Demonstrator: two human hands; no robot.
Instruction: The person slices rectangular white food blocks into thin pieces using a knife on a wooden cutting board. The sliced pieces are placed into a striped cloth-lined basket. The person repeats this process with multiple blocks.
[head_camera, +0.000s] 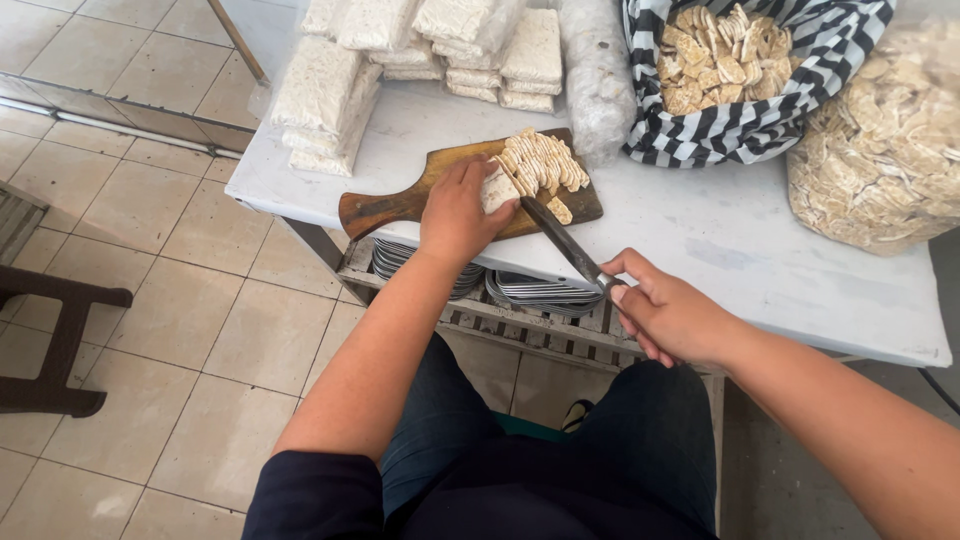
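**Slicing a pale block on the cutting board: position and hazards**

The left hand (455, 215) is closed around a pale block (498, 188), pinning it on the wooden cutting board (400, 205) at the near edge of the white table (720, 240). The right hand (668, 315) is clamped on the handle of a long knife (560, 240), whose blade runs diagonally up toward the block, with the tip just beside the left fingers. A fanned row of cut slices (545, 162) lies on the board beyond the block.

Surroundings: wrapped pale blocks (330, 90) are stacked at the far left of the table. A striped cloth bag (760, 120) holds dried slices, and a clear plastic bag (880, 150) of similar pieces stands at the right. Metal trays (540, 290) sit on a slatted shelf under the table edge.

Hazards, as judged from this position:

- Cut to the left fingers. Cause: the blade works close beside the hand holding the block, and the block is short.
- Board shift. Cause: the board lies near the table edge with its handle pointing left; sideways pressure could slide it.
- Slices falling. Cause: the cut row is loose and near the board's far edge.
- Uneven slices. Cause: the block could rotate under a loose hold.
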